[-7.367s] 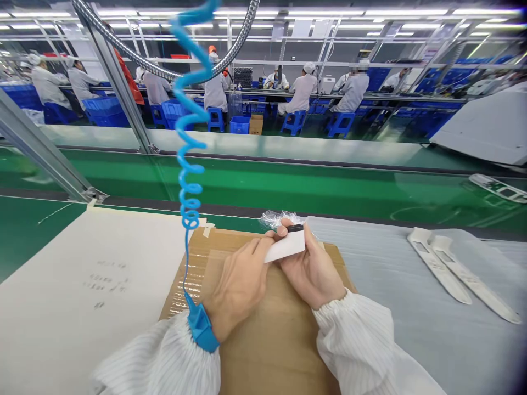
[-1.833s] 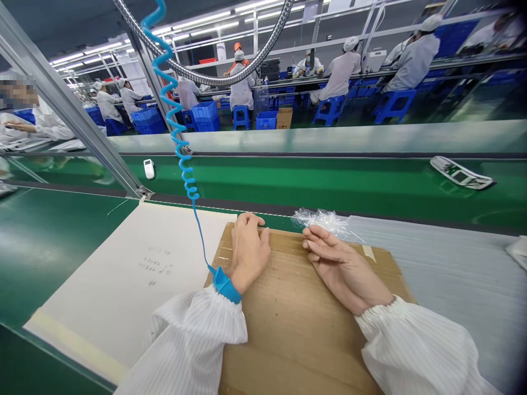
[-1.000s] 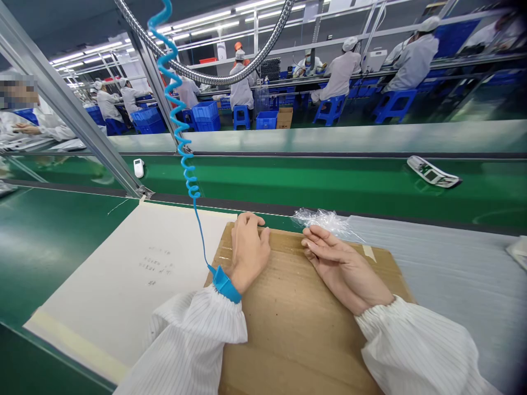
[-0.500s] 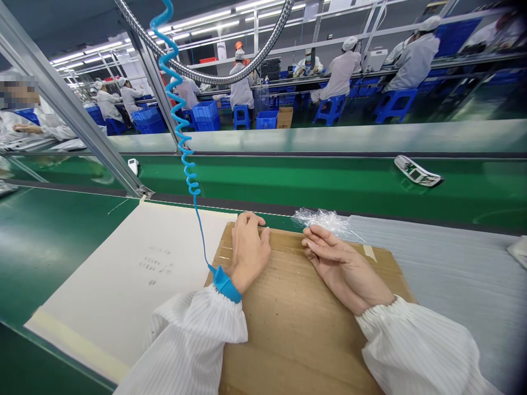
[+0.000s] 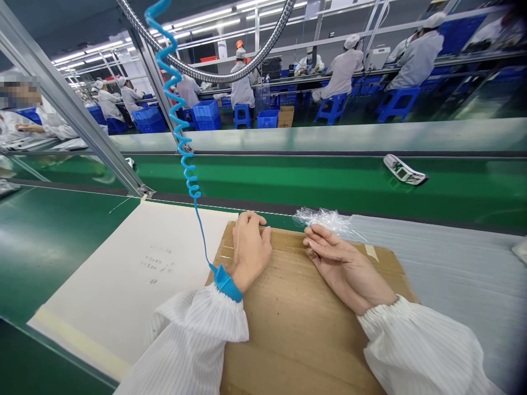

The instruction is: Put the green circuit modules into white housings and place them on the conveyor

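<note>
The panel has slid left along the belt, left hand curled on the cardboard, right hand resting open, hands apart and empty, plastic bag just beyond my right fingertips

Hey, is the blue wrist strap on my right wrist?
No, the blue wrist strap is around the wrist of the left hand, while the right hand has none showing.

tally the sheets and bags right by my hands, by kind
cardboard sheet: 1
printed paper sheet: 1
pale plastic sheet: 1
clear plastic bag: 1
total: 4
</note>
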`<state>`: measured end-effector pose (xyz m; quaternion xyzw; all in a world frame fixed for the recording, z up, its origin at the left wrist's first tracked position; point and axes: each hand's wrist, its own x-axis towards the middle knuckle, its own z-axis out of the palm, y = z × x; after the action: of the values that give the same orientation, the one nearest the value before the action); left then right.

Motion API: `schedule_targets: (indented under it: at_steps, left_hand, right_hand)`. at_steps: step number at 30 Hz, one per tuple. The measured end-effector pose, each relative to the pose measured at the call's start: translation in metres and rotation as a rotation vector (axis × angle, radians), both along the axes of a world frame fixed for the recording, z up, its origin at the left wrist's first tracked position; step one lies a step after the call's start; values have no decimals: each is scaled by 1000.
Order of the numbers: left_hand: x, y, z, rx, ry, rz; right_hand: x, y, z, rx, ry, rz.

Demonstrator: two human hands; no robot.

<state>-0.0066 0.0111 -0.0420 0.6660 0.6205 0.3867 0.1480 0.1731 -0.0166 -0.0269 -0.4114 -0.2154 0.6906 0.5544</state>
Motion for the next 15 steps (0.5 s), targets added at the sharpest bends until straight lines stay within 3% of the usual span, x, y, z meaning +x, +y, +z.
schedule_targets:
  at_steps: [7,15]
  left_hand:
    - [0,0,1,-8,-21,6]
    - [2,-2,3,-48,-55,21]
  right_hand:
    - [3,1,-4,29,-30,36]
    - [1,4,-2,-59,-135,-6]
